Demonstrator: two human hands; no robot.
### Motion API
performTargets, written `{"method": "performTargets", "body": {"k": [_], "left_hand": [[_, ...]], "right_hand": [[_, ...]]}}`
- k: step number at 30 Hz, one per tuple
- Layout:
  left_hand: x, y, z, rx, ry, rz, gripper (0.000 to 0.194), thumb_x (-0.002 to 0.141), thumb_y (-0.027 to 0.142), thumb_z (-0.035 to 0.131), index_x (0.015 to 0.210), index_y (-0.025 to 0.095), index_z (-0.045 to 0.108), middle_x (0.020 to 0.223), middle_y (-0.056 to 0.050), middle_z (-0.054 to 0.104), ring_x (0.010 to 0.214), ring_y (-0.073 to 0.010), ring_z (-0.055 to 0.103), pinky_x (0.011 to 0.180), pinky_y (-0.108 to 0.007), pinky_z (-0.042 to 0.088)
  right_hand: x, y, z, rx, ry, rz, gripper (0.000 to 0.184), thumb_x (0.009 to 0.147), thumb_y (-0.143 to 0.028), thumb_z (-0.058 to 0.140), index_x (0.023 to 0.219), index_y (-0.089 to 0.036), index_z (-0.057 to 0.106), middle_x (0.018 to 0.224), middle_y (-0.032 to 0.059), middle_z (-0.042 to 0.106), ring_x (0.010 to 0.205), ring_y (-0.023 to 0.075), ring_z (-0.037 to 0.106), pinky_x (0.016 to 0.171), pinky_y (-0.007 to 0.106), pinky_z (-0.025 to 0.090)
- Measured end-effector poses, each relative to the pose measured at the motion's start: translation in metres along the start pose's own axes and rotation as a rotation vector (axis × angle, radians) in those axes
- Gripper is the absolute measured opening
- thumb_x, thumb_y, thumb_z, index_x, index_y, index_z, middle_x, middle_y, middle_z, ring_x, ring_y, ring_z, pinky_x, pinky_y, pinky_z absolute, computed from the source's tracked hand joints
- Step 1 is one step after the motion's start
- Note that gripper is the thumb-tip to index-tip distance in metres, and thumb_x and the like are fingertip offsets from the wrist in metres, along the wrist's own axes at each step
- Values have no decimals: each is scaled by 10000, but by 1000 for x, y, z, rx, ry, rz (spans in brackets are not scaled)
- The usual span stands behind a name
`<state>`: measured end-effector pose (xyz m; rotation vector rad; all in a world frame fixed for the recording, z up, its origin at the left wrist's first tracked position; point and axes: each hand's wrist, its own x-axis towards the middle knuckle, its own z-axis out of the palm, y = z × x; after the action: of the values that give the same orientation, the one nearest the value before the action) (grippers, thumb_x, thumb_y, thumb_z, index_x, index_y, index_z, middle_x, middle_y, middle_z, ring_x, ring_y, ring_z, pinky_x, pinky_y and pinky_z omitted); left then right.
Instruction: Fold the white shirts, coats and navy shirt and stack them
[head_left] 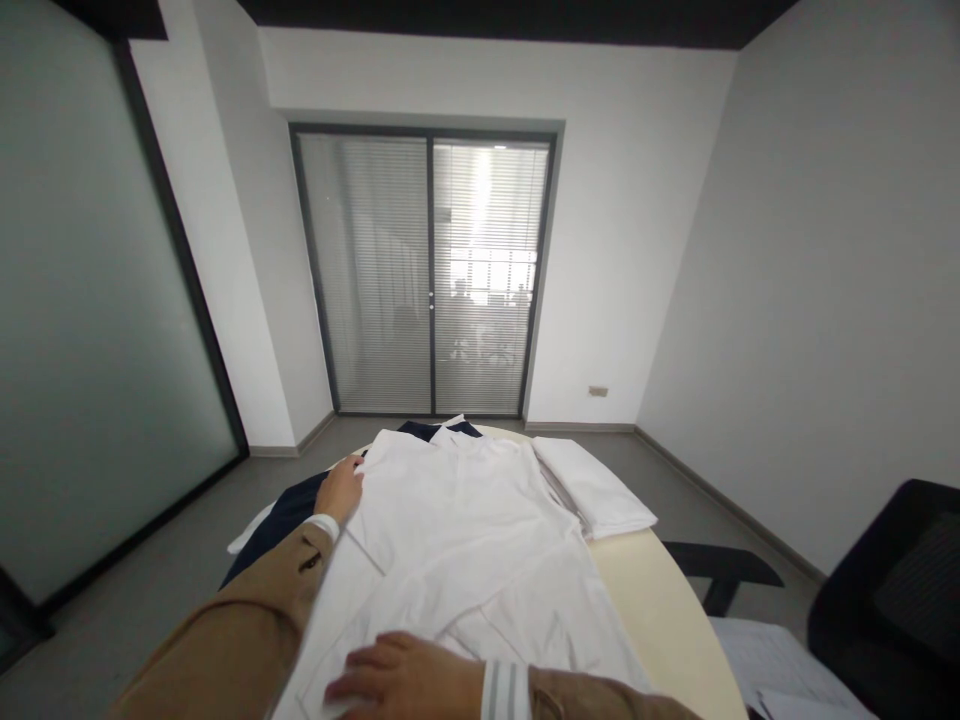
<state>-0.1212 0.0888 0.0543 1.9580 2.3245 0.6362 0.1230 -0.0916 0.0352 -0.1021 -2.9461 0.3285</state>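
Note:
A white shirt (pixel 465 510) lies spread over the round table, its collar at the far end and some creases across its lower part. At its far left edge my left hand (pixel 341 490) is closed on the cloth, with the fingertips partly hidden. My right hand (pixel 412 680) rests on the near part of the shirt, palm down, fingers stretched toward the left. Dark navy cloth (pixel 281 520) shows beneath and to the left of the shirt, and more of it by the collar.
Folded white cloth (pixel 596 485) lies at the right on the cream tabletop (pixel 645 590). A black office chair (pixel 892 590) stands at the right, with white papers or cloth (pixel 780 660) beside it. Beyond the table are a glass door with blinds (pixel 431 270) and white walls.

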Motion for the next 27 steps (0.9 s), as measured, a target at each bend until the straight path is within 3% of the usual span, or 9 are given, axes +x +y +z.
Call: {"method": "performTargets", "body": {"k": [2,4,7,9,14,17,20,23,27], "left_hand": [[-3,2,3,0,-1,6,343,918,228,464,1251,186,537,1267,-115,629,1150,-250,603,959,-331,457],[-9,6,5,4,11,19,367,899,252,509,1257,178,545,1296,-123,595,1177,-258,579,985,-343,443],[-20,21,5,25,87,42,413,881,266,532,1285,176,544,1446,-150,442,1313,-312,441,1049,-411,385],[-27,33,1,13,95,67,392,885,277,515,1263,182,560,1474,-156,402,1350,-340,379,1059,-448,357],[-31,61,-10,-82,-164,91,387,965,427,326,1056,192,620,1102,-119,688,1036,-265,636,885,-363,460],[-36,69,-11,-102,-368,124,521,957,546,266,891,185,635,854,-82,734,752,-216,695,714,-312,490],[-53,71,-6,-87,-578,172,500,891,602,385,815,172,628,696,-60,714,557,-203,669,582,-302,475],[-75,69,0,-39,-655,238,387,742,540,616,862,173,631,760,-72,723,623,-231,680,585,-308,471],[-92,62,2,19,-615,326,321,624,382,710,862,186,622,974,-108,711,910,-284,662,751,-328,462]], "right_hand": [[-13,9,-12,-114,72,158,532,926,-429,542,1409,-243,418,1455,111,476,1285,291,462,1011,439,417],[-27,17,-22,-159,60,280,608,837,-497,624,1360,-230,468,1348,122,542,1153,292,534,920,418,457],[-38,24,-26,-174,12,375,387,819,-491,627,1113,-238,618,1125,75,633,974,244,596,777,333,473],[-38,23,-25,-171,53,460,254,838,-413,608,1011,-227,630,1028,58,657,911,222,612,722,297,463],[-27,16,-27,-60,259,609,291,859,-227,545,1150,-217,562,1040,47,685,929,192,639,767,269,460],[-29,17,-32,38,140,481,310,866,-288,574,1167,-217,586,1050,54,695,948,197,649,777,263,461],[-37,20,-35,131,-17,310,393,850,-418,618,1190,-221,610,1091,58,693,978,200,646,800,263,464],[-48,24,-40,118,20,351,332,863,-374,583,1161,-233,622,1079,37,692,991,192,633,824,266,458],[-72,42,-54,-90,204,731,312,822,-164,512,1117,-211,604,1040,51,663,978,204,601,846,295,452]]}}
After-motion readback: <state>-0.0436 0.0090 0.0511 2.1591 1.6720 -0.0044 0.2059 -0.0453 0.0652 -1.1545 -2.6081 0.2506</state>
